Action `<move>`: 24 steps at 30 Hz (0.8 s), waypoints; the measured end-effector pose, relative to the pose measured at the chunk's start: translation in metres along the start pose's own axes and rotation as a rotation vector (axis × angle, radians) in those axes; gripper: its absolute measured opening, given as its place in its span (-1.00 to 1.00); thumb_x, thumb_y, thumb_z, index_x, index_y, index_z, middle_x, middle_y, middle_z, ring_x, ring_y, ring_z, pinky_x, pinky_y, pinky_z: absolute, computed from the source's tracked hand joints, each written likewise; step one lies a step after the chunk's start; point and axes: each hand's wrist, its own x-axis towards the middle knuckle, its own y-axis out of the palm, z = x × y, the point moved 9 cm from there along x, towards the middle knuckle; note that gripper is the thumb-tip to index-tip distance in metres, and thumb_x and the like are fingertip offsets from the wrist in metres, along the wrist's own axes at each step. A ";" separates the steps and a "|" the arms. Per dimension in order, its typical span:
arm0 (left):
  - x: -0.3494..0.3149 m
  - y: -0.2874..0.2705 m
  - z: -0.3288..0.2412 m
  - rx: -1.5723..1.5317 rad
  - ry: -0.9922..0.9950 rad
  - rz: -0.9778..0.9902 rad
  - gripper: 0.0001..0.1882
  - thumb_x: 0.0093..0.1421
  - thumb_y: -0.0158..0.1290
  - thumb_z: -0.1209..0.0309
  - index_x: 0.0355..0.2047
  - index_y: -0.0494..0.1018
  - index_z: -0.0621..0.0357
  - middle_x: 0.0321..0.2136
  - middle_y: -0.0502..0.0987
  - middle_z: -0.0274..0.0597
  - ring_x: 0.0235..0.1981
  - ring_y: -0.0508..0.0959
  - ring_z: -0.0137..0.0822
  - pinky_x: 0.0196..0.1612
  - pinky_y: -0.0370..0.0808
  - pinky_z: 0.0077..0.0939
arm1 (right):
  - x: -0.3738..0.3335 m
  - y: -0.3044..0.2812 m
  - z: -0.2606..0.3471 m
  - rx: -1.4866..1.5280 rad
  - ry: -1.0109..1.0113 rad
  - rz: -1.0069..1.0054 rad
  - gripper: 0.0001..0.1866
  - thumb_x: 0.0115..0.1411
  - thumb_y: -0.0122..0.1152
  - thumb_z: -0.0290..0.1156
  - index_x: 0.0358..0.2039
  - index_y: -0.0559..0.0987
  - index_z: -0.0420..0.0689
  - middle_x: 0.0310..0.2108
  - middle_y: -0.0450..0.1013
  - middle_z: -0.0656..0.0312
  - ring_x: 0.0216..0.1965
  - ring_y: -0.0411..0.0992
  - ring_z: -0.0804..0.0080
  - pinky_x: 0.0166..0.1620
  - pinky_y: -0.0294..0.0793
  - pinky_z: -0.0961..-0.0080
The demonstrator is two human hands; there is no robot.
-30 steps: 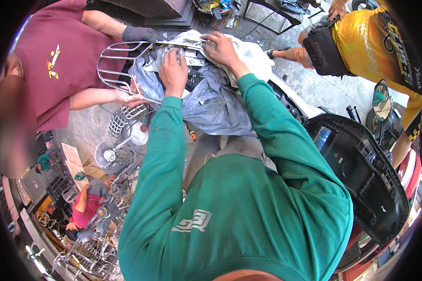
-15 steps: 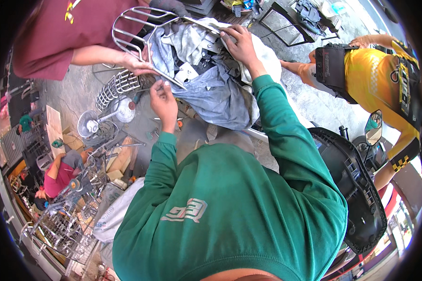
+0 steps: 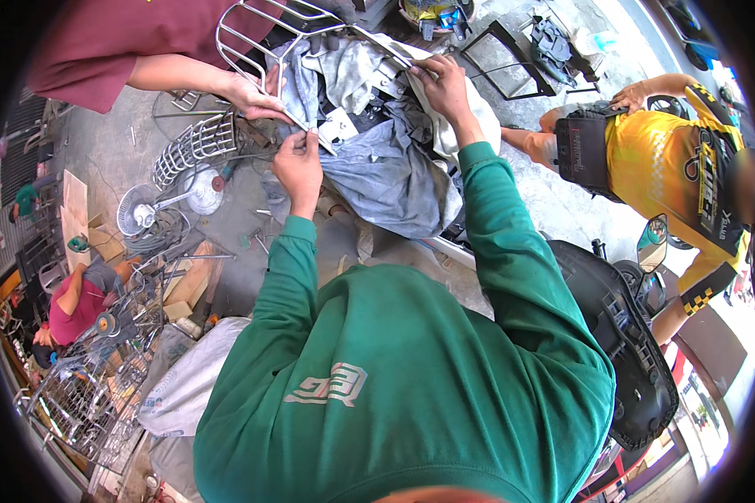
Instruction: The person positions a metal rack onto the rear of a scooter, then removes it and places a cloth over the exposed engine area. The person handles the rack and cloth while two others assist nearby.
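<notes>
A silvery tubular metal rack [image 3: 287,52] is held tilted above a motorbike's tail draped in grey-blue cloths [image 3: 386,172]. My left hand [image 3: 298,174] pinches the end of its nearer bar with thumb and fingers. On the far side my right hand [image 3: 446,90] has its fingers closed around the tip of the other bar. A co-worker's hand [image 3: 256,96], in a maroon sleeve, grips the rack just beyond my left hand. Between the cloths, a pale metal plate [image 3: 338,127] and dark parts show under the rack.
Left on the floor are a curved wire basket [image 3: 195,149], a fan [image 3: 138,210] and heaped metal racks [image 3: 101,394]. A black motorbike seat [image 3: 612,335] lies to my right. A person in yellow [image 3: 671,163] stands at the right; a black frame [image 3: 503,63] lies beyond.
My left hand has moved up onto the bar's end and closed on it. The rack has shifted slightly right and away, with my right hand and the co-worker's hand still on it.
</notes>
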 end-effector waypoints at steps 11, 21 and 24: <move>-0.014 0.001 -0.021 0.123 0.221 -0.050 -0.79 0.29 0.27 0.39 -0.24 0.67 0.35 -0.48 0.65 -0.02 -0.54 0.65 -0.17 -0.43 0.54 -0.28 | -0.014 -0.010 0.015 -0.120 -0.077 -0.079 -0.82 0.28 0.35 -0.27 -0.18 0.78 -0.01 -0.26 0.61 0.26 -0.08 0.49 0.21 -0.01 0.33 0.21; -0.025 0.003 -0.024 0.123 0.265 -0.025 -0.74 0.27 0.29 0.44 -0.08 0.63 0.33 -0.41 0.59 -0.08 -0.45 0.63 -0.21 -0.36 0.54 -0.24 | -0.021 -0.009 0.015 -0.105 -0.119 -0.131 -0.82 0.26 0.34 -0.33 -0.15 0.76 0.00 -0.25 0.58 0.24 -0.09 0.49 0.17 -0.02 0.33 0.22; -0.037 0.011 -0.015 0.052 0.157 0.040 -0.43 0.17 0.37 0.44 0.19 0.52 0.28 -0.23 0.50 -0.16 -0.35 0.56 -0.30 -0.26 0.54 -0.34 | -0.022 -0.010 0.015 -0.112 -0.137 -0.159 -0.83 0.26 0.34 -0.34 -0.15 0.76 0.00 -0.26 0.58 0.22 -0.10 0.48 0.16 -0.04 0.33 0.21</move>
